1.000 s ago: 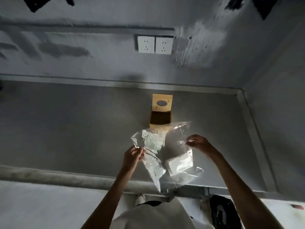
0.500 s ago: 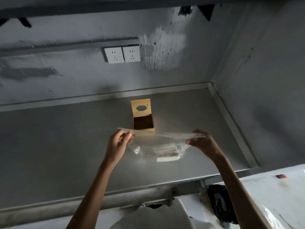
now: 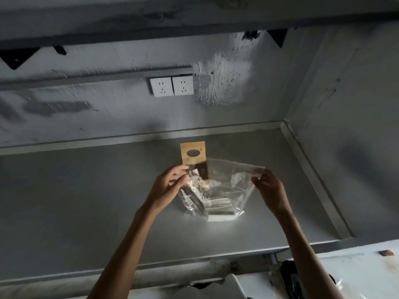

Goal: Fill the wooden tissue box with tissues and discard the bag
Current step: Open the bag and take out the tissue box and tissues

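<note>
Half a second ago the bag [image 3: 228,182] was pulled taut and seen almost edge-on, a thin band between the hands, with the tissues [image 3: 220,209] just under that band. Now its clear face is turned toward the camera and spreads downward from the hands. The tissues sit well below the hands, at the bottom of the bag on the side nearer the person.

The hands are still apart, as before. The left hand [image 3: 170,186] pinches the bag's top left corner between thumb and fingers. The right hand [image 3: 269,188] pinches the top right corner. The bag's upper edge runs stretched between them.

Inside the bag the tissues lie as a flat white stack. Closer to the left hand there is a pale crumpled patch behind the plastic. Whether it is tissue or glare cannot be told. Whether the bag's bottom touches the tabletop [image 3: 86,201] cannot be told either.

The box [image 3: 193,155] stands on the tabletop just beyond the left hand, as it did earlier. Its lid is raised, showing an oval hole. Its open body is partly behind the bag's top left corner, and its inside is too dark to show any contents.

Two sockets [image 3: 171,85] sit on the wall [image 3: 86,117] far beyond the hands.
</note>
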A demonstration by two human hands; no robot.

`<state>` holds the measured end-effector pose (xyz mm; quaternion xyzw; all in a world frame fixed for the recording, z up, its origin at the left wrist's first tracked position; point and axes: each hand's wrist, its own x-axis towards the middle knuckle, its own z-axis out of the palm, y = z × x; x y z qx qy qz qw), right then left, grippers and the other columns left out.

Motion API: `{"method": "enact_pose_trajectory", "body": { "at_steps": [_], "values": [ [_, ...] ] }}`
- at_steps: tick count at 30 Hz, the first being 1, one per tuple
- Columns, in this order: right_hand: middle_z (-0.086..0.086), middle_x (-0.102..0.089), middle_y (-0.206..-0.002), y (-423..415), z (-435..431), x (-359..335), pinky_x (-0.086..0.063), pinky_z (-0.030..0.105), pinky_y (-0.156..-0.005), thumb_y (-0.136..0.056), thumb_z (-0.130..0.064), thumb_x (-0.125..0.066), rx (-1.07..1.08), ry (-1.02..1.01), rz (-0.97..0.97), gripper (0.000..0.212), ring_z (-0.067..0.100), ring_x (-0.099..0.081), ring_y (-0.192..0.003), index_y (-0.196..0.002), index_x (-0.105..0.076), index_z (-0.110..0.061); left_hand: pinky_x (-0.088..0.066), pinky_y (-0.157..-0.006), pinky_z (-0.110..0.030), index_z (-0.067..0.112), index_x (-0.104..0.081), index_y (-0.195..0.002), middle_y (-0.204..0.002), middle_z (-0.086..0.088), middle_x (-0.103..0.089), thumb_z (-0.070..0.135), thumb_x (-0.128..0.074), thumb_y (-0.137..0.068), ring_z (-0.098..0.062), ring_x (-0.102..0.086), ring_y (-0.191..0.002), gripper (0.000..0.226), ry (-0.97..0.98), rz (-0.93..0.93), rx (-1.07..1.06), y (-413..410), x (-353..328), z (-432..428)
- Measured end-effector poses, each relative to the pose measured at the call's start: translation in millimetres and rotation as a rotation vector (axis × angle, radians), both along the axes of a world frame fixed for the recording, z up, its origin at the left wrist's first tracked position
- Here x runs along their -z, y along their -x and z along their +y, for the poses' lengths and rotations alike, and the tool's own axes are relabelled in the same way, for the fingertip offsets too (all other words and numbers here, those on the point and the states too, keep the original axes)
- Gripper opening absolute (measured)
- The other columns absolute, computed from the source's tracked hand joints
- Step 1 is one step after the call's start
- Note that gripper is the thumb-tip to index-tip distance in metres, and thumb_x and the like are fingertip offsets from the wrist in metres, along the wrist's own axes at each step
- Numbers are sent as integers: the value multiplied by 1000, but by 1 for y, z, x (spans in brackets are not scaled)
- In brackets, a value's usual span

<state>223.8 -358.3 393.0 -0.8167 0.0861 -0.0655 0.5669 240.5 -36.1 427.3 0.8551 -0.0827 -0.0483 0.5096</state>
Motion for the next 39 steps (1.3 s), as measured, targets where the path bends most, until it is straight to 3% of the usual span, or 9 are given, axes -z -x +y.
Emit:
{"method": "enact_pose_trajectory", "body": {
  "at_steps": [4, 8, 13, 15, 19, 21, 25, 32, 39],
  "values": [
    [3, -68, -95, 6, 34, -38, -41, 18, -73, -89, -12, -63, 217, 402, -390, 12, 19, -62, -85, -99, -68, -13, -51, -82, -17, 21, -54, -128, -111, 2, -66, 25, -68, -88, -12, -67, -93, 43, -55, -98, 94, -40, -41, -25],
    [-4, -70, -92, 15, 94, -58, -47, 28, -66, -85, -10, -68, -60, 698, -616, 16, 17, -59, -78, -95, -71, -21, -53, -87, -33, 23, -58, -123, -100, 5, -68, 37, -74, -80, -19, -67, -89, 48, -528, -34, 318, -85, -61, -44],
    [-10, -67, -92, 4, 98, -53, -50, 30, -57, -90, -22, -61, 21, 598, -412, 12, 14, -62, -79, -97, -68, -30, -50, -86, -31, 23, -62, -113, -107, 4, -67, 54, -63, -84, -18, -64, -96, 42, -418, 220, 421, -85, -72, -48],
    [-11, -67, -93, -1, 86, -54, -49, 26, -57, -91, -23, -61, 75, 564, -371, 12, 12, -63, -81, -98, -68, -30, -49, -91, -33, 28, -58, -119, -114, 9, -61, 56, -68, -79, -16, -60, -102, 50, -628, 235, 456, -78, -68, -44],
    [-2, -68, -94, 3, 65, -73, -46, 31, -69, -89, -12, -57, 384, 554, -316, 18, 24, -61, -83, -97, -68, -24, -54, -84, -33, 25, -64, -89, -105, 5, -71, 31, -59, -91, -18, -67, -94, 8, -761, -60, 350, -75, -50, -49],
    [0, -67, -96, 12, 74, -84, -45, 36, -73, -88, -7, -55, 445, 656, -433, 23, 26, -57, -83, -100, -69, -21, -53, -78, -33, 29, -56, -73, -89, 7, -70, 26, -51, -94, -17, -67, -85, 22, -742, -96, 356, -77, -51, -56],
    [-5, -72, -103, 17, 119, -77, -53, 32, -71, -78, 1, -64, -83, 853, -398, 38, 18, -62, -91, -106, -68, -24, -47, -67, -31, 25, -59, -71, -78, 3, -61, 12, -51, -90, -17, -59, -75, 24, -671, -46, 452, -78, -56, -65],
    [1, -71, -104, -10, 116, -38, -53, 34, -78, -57, -4, -81, -226, 1011, -215, 73, 23, -63, -96, -124, -56, -22, -46, -63, -28, 4, -67, -84, -82, -6, -65, 9, -52, -95, -11, -57, -65, 19, -651, -46, 449, -82, -59, -63],
    [9, -59, -122, -16, 111, -26, -52, 43, -88, -73, -13, -75, -286, 1126, -297, 38, 28, -56, -109, -109, -65, -22, -50, -70, -35, 13, -65, -83, -74, 4, -62, 22, -59, -95, -7, -58, -60, 16, -610, -10, 447, -82, -59, -60]
  ]
}}
